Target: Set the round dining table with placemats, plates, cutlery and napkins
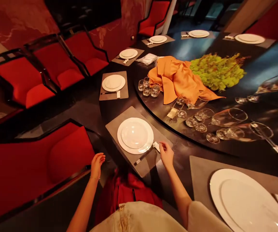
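Note:
My right hand (166,155) hangs just above the far end of a pair of dark chopsticks (143,154), its fingertips close to their white paper tag (156,147). I cannot tell whether they touch it. The chopsticks lie on a grey placemat (116,129), to the right of a white double-rimmed plate (135,135). My left hand (97,165) is raised with its fingers apart and holds nothing. It sits left of the placemat, beside the table edge and over a red chair seat (69,154).
A large grey placemat with a white plate (240,199) lies at the lower right. Several more place settings circle the dark round table. Its raised centre disc (194,135) carries several small glasses, an orange cloth (175,79) and a green plant arrangement (216,71). Red chairs (57,64) line the left.

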The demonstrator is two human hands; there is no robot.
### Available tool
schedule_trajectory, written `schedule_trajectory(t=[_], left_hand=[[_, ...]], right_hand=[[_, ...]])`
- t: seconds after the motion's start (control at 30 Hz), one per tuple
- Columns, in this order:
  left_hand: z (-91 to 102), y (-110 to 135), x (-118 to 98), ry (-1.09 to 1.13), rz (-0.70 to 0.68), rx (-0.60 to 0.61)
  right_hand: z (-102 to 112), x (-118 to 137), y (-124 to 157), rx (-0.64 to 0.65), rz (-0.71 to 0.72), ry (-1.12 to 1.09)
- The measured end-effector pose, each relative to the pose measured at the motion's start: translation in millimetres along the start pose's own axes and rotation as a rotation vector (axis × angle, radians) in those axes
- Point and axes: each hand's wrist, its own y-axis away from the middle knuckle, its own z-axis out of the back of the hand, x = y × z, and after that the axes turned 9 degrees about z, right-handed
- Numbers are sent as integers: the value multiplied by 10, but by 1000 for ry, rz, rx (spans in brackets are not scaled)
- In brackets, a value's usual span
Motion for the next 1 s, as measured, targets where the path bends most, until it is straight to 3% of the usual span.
schedule_trajectory(t=[0.07,0.17,0.3,0.4,0.57,0.67,0.77,0.93,1.0], left_hand=[[-118,-301,-220,-18,15,69],[-452,-735,-439,-99,76,241],[-875,-1354,-773,-228,144,450],[-1047,-1843,-1132,-320,176,436],[-1166,-2529,-1731,-473,218,433],[-1260,-2923,-2065,-507,235,426],[-1452,-3469,-2427,-524,250,415],[-1885,-4743,-3193,-617,259,505],[-1992,-5250,-3561,-665,261,478]], right_hand=[[-302,212,-262,26,35,-20],[-665,413,-717,61,56,-42],[-1090,656,-1602,232,157,-32],[-1360,932,-2427,257,202,-16],[-1785,1341,-3621,240,164,-68],[-2103,1406,-4279,162,4,-222],[-2437,1348,-5072,18,-207,-418],[-2921,1140,-6650,-260,-469,-781],[-3089,1070,-7264,-364,-558,-894]])
